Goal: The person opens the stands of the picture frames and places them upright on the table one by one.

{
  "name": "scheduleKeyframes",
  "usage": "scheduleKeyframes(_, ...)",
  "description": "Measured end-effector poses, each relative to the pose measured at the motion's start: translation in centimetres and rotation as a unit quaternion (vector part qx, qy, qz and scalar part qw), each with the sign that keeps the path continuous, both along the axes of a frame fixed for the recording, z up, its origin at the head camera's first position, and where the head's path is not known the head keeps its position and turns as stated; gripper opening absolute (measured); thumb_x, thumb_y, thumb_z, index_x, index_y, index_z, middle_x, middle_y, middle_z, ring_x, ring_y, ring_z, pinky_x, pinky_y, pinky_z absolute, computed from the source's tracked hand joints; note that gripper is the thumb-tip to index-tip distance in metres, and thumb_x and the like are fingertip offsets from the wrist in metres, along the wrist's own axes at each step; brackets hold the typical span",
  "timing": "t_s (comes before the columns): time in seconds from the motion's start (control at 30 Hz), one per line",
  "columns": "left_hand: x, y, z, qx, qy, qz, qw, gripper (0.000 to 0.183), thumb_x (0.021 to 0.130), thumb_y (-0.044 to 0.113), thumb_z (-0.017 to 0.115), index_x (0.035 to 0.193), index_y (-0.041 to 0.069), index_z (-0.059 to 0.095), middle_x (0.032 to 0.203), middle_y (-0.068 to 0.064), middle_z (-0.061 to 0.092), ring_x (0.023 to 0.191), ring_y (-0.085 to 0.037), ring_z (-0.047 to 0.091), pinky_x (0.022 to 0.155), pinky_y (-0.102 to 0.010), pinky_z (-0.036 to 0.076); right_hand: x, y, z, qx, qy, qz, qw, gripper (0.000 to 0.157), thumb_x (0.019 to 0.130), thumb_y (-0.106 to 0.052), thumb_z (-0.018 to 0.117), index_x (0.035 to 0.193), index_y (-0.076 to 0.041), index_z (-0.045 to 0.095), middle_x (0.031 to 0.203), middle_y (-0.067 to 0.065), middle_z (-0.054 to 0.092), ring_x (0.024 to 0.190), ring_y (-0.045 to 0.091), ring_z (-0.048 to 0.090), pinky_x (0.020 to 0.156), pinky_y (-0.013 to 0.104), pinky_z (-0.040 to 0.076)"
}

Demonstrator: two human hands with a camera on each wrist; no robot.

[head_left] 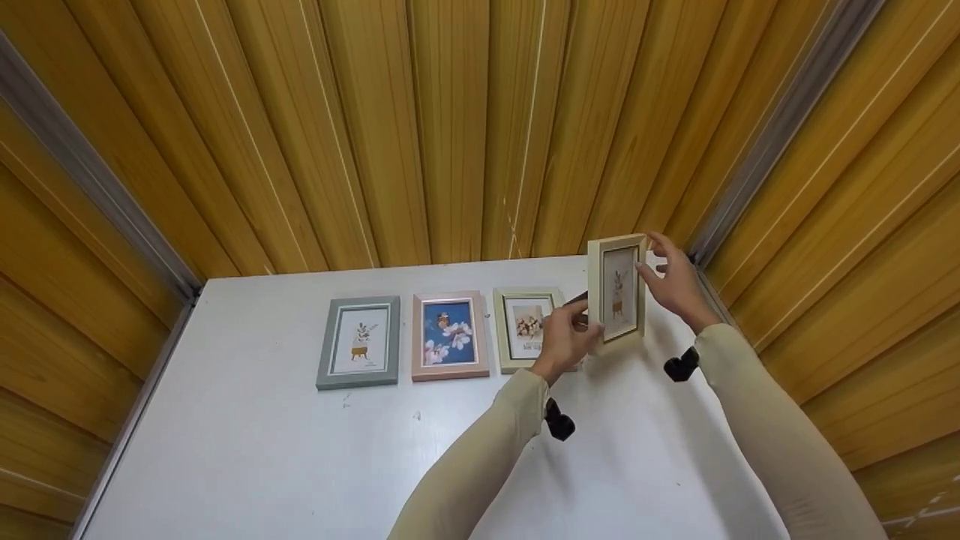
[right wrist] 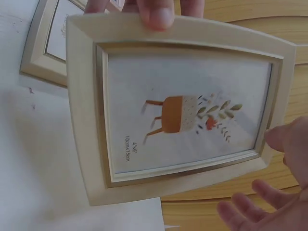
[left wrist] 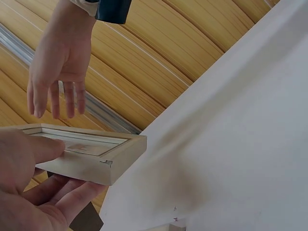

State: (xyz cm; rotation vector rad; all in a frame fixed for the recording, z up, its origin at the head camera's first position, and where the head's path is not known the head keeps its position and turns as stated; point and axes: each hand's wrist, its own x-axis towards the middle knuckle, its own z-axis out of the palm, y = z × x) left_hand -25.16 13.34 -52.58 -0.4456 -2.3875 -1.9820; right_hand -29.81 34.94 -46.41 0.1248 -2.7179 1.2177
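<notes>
A cream picture frame [head_left: 619,289] with a drawing of a plant in an orange pot stands upright above the right side of the white table. My left hand [head_left: 568,339] grips its left edge, thumb on the front and fingers behind, as the left wrist view [left wrist: 38,183] also shows. Beside the opposite edge is my right hand [head_left: 677,289], its fingers loosely extended; in the left wrist view this hand [left wrist: 62,62] hangs apart from the picture frame. A pale green picture frame [head_left: 501,330] with a flower picture lies on the table, partly hidden behind my left hand.
Left of it on the white table [head_left: 262,450] lie a pink picture frame [head_left: 450,373] with a blue blossom picture and a grey-green picture frame [head_left: 327,345]. Wood-patterned panels [head_left: 450,135] stand behind the table and at both sides, with grey metal strips [head_left: 780,135] at the corners.
</notes>
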Motion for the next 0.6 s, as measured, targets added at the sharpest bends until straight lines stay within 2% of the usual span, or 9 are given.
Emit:
scheduleKeyframes(0.13,-0.1,-0.5,0.0,0.004,-0.002,-0.022,0.9997,0.035,0.089,0.0,0.076,0.123,0.008,0.074,0.096,-0.009,0.076,0.082,-0.013,0.071,0.068,-0.02,0.057,0.3,0.6,-0.5,0.0,-0.061,-0.004,0.998,0.077,0.108,-0.023,0.052,0.165,-0.009,0.003,0.153,0.039,0.033,0.132,0.057,0.044,0.105,0.068,0.039)
scheduleKeyframes(0.2,-0.2,-0.7,-0.1,0.012,-0.005,-0.032,0.9994,0.035,0.089,0.0,0.076,0.123,0.008,0.074,0.097,-0.008,0.076,0.082,-0.014,0.071,0.068,-0.021,0.058,0.4,0.8,-0.8,0.001,-0.09,-0.003,0.996,0.077,0.108,-0.025,0.051,0.165,-0.009,0.0,0.153,0.038,0.034,0.133,0.055,0.044,0.106,0.067,0.039)
scheduleKeyframes(0.37,-0.3,-0.9,-0.3,0.029,-0.017,-0.049,0.9982,0.037,0.09,-0.002,0.075,0.126,0.008,0.073,0.101,-0.008,0.077,0.085,-0.015,0.072,0.071,-0.023,0.059,0.5,1.0,-1.8,-0.002,-0.12,0.005,0.993,0.067,0.11,-0.024,0.047,0.165,-0.008,0.012,0.145,0.036,0.045,0.128,0.05,0.052,0.098,0.061,0.049)
scheduleKeyframes(0.5,-0.3,-0.9,-0.6,0.035,-0.026,-0.051,0.9977,0.038,0.09,-0.002,0.075,0.126,0.009,0.073,0.102,-0.006,0.077,0.086,-0.014,0.072,0.073,-0.024,0.059,0.5,0.9,-2.3,-0.016,-0.11,0.01,0.994,0.06,0.109,-0.018,0.047,0.163,-0.008,0.021,0.135,0.034,0.053,0.118,0.046,0.06,0.088,0.052,0.057)
scheduleKeyframes(0.6,-0.3,-1.0,-0.6,0.032,-0.027,-0.046,0.998,0.037,0.09,-0.002,0.075,0.125,0.009,0.073,0.1,-0.005,0.077,0.084,-0.014,0.071,0.073,-0.024,0.059,0.5,0.7,-2.4,-0.022,-0.104,0.009,0.994,0.058,0.109,-0.016,0.047,0.162,-0.008,0.024,0.129,0.034,0.055,0.113,0.045,0.062,0.084,0.051,0.059)
